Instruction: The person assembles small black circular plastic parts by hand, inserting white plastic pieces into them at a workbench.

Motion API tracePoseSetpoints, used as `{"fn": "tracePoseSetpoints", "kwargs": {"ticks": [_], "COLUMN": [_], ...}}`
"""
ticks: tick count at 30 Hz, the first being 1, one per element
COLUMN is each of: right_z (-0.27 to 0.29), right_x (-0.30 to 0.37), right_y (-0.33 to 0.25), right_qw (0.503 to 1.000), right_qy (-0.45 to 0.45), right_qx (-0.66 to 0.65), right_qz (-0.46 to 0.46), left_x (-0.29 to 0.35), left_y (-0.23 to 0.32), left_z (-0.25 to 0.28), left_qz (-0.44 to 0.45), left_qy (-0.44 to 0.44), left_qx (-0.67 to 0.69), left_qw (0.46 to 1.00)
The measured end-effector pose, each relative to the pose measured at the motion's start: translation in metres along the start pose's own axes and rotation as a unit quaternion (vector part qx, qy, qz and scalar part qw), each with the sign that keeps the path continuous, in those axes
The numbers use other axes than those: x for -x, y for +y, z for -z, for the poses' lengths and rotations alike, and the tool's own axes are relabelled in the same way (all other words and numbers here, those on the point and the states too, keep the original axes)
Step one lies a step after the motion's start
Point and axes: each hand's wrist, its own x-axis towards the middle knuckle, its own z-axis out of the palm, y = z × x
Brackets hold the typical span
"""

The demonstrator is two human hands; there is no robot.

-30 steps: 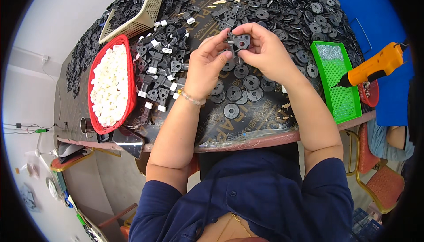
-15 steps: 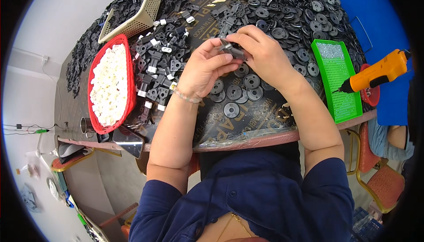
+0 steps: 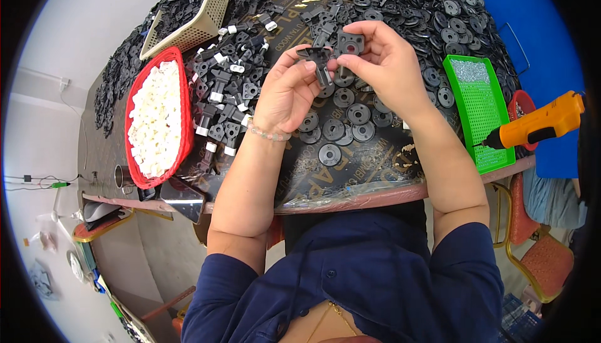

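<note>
Above the middle of the table, my left hand is closed on a black plastic part with a wide top and a narrow stem. Close beside it, my right hand pinches a black plate with holes between thumb and fingers. The two parts are side by side; whether they touch I cannot tell. Below my hands lie several black round discs with centre holes. To the left of my left hand is a pile of black pieces with white ends.
A red basket of small white pieces stands at the left, a beige basket of black parts behind it. Heaps of black discs cover the far side. At right, an orange electric screwdriver reaches over a green tray of screws.
My hands have drawn slightly apart. The black parts, held together before, now show as two separate pieces, one in each hand. The right hand has turned its plate upright.
</note>
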Motion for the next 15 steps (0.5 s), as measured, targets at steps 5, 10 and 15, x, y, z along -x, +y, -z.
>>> {"fn": "tracePoseSetpoints", "kwargs": {"ticks": [5, 10, 15], "right_z": [0.004, -0.002, 0.004], "right_x": [-0.003, 0.0, -0.001], "right_y": [0.013, 0.006, 0.009], "right_qw": [0.987, 0.973, 0.946], "right_qy": [-0.022, -0.014, 0.016], "right_qx": [0.073, 0.152, 0.248], "right_qz": [0.139, 0.171, 0.211], "left_x": [0.003, 0.006, 0.006], "left_y": [-0.002, -0.004, -0.01], "left_z": [-0.004, -0.009, -0.008], "left_qz": [0.002, 0.019, 0.027], "left_qy": [-0.038, -0.028, -0.06], "left_qx": [0.025, 0.028, 0.067], "left_qw": [0.999, 0.999, 0.996]}}
